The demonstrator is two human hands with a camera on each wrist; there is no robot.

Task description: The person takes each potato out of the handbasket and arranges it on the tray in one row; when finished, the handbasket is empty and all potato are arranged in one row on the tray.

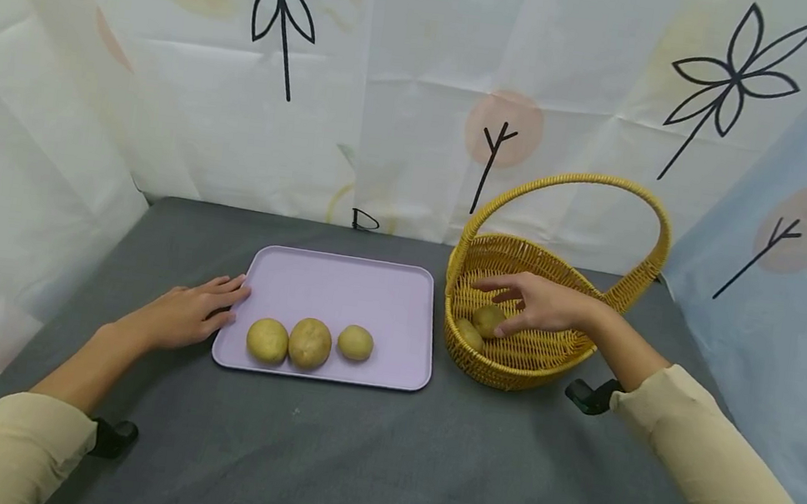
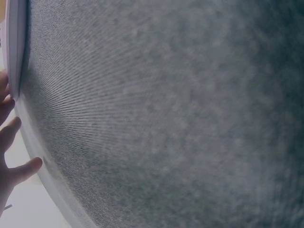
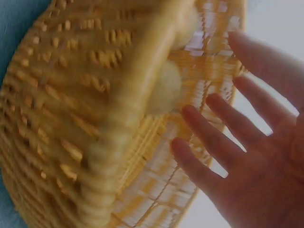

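Note:
My left hand (image 1: 189,312) rests at the left edge of a lilac tray (image 1: 338,294), fingers spread on its rim. On the tray's front part lie three potatoes: one at left (image 1: 267,341), a larger one beside it (image 1: 310,343), and a smaller one (image 1: 355,343) a little apart. My right hand (image 1: 544,305) hangs inside the yellow wicker basket (image 1: 509,377), its fingers extended and holding nothing. Below it, two potatoes lie in the basket, one (image 1: 488,320) near my thumb and another (image 1: 469,335) by the left wall. The right wrist view shows spread fingers (image 3: 216,140) over the rim.
The basket's tall arched handle (image 1: 582,179) rises over its opening. Dark grey cloth (image 1: 377,467) covers the table, with patterned white curtains (image 1: 414,102) behind and at the sides. Both wrists carry black camera mounts (image 1: 114,438).

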